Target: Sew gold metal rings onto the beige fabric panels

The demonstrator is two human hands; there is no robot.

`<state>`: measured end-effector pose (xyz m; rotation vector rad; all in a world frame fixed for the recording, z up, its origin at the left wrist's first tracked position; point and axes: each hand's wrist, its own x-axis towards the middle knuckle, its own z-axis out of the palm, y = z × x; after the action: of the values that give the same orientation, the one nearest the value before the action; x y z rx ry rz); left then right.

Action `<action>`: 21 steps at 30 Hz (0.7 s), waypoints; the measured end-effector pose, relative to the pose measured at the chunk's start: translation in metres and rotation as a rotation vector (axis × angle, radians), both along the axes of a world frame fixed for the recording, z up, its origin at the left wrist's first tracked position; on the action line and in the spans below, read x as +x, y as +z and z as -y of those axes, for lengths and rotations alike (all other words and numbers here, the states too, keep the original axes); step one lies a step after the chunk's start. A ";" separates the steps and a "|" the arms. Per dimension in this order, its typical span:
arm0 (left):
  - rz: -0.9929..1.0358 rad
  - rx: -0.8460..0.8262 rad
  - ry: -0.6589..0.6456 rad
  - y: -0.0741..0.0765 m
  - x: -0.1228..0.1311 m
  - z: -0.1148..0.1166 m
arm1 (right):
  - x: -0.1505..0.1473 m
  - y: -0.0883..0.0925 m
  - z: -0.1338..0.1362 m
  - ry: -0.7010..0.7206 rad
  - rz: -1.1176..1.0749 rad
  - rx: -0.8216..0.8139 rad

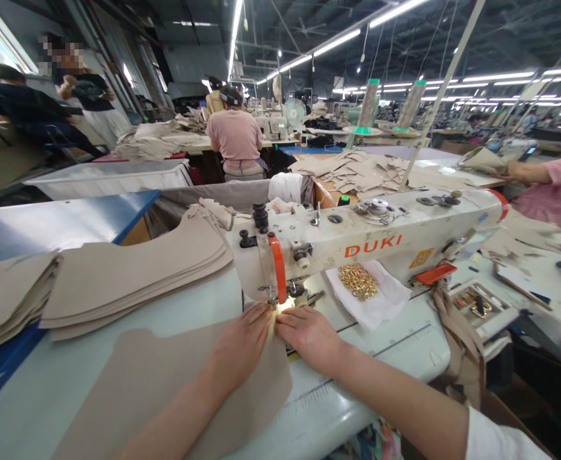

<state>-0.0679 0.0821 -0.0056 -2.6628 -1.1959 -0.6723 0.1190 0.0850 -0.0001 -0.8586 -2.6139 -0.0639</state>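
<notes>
A beige fabric panel lies on the table of a white sewing machine, with one end under the lit needle area. My left hand rests flat on this panel, its fingers stretched towards the presser foot. Just right of the needle, my right hand has its fingers bent and pressed together at the panel's edge. Whatever is between those fingertips is hidden. An orange guard stands upright just behind my fingertips.
Stacked beige panels lie to the left. Behind the needle, gold-coloured metal pieces sit on a white cloth. A parts tray and hanging beige strips are at right. A co-worker in pink sits ahead; another person's arm reaches in at right.
</notes>
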 end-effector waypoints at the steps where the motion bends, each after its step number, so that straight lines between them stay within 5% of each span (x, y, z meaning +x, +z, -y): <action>1: -0.029 0.022 -0.004 0.000 0.000 0.000 | 0.000 0.000 0.000 -0.002 0.000 0.001; 15: -0.061 -0.033 0.040 -0.004 -0.001 -0.001 | 0.000 0.001 0.000 -0.002 0.012 0.004; 21: -0.126 0.000 0.086 -0.009 -0.012 0.036 | -0.006 -0.002 0.025 0.113 0.020 0.007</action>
<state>-0.0800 0.0462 -0.0144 -2.5925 -1.2677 -0.4836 0.1131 0.0602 -0.0018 -0.7100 -2.6739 -0.0517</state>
